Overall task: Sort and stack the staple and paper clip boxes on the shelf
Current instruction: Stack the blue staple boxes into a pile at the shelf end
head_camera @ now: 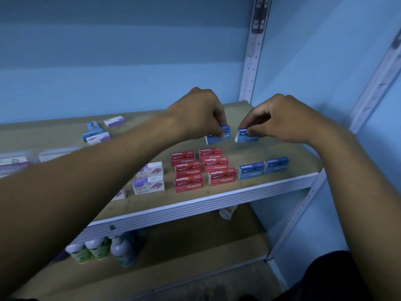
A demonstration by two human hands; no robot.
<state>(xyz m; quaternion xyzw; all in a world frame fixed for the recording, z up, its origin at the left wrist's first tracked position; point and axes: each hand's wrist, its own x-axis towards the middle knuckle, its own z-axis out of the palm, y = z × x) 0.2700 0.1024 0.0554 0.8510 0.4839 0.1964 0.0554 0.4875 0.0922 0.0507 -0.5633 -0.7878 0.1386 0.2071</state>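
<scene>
Two blue Staples boxes are held side by side, slightly apart, above the back right part of the wooden shelf (249,192). The left hand (196,115) pinches the left blue box (218,137) by its top edge, and the right hand (282,118) pinches the right blue box (247,136) the same way. Nearer the front edge lie six red Staples boxes (201,168) in two columns, with two more blue boxes (262,168) to their right and white-and-purple boxes (149,178) to their left. Bottles (102,248) stand on the lower shelf.
</scene>
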